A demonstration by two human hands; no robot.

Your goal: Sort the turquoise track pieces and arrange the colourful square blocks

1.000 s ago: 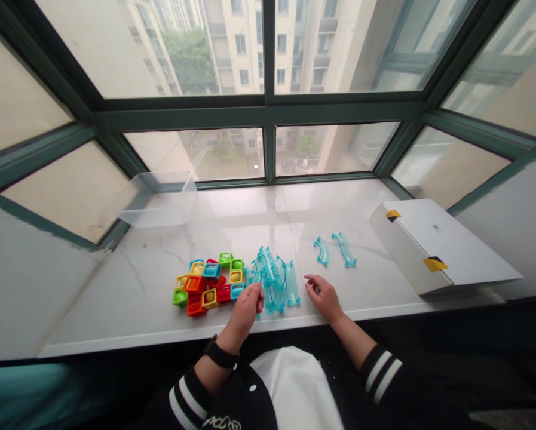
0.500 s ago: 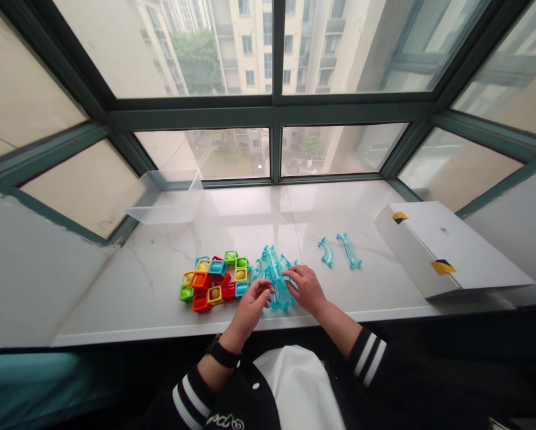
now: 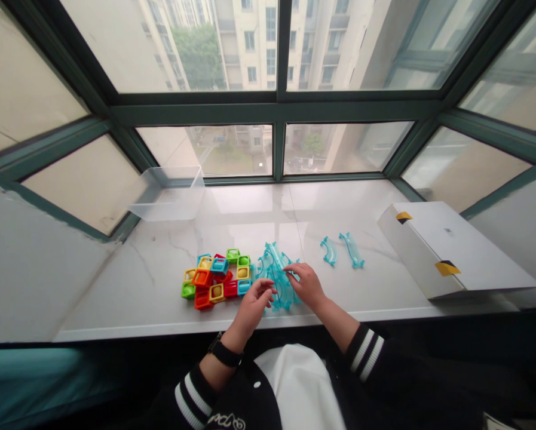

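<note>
A pile of translucent turquoise track pieces [image 3: 268, 257] lies on the white marble sill in front of me. My right hand [image 3: 307, 284] is over the pile's right side, thumb and forefinger closed on the end of a track piece [image 3: 276, 258]. At the pile's near left edge is my left hand [image 3: 254, 303], its fingers loosely bent and apart, with nothing visible in them. Left of the pile sit several coloured cube blocks [image 3: 220, 267] in red, orange, yellow, green and blue. A curved track piece [image 3: 329, 251] and a longer track piece [image 3: 352, 250] lie apart to the right.
A clear plastic bin [image 3: 171, 210] stands at the back left of the sill [image 3: 142, 310]. On the right is a white box [image 3: 465, 245] with yellow-and-black tabs. Windows with dark green frames [image 3: 250, 113] close off the back and sides.
My right thumb and forefinger have come together on a track piece in the pile. My left hand stays nearly where it was. The whole view has shifted slightly.
</note>
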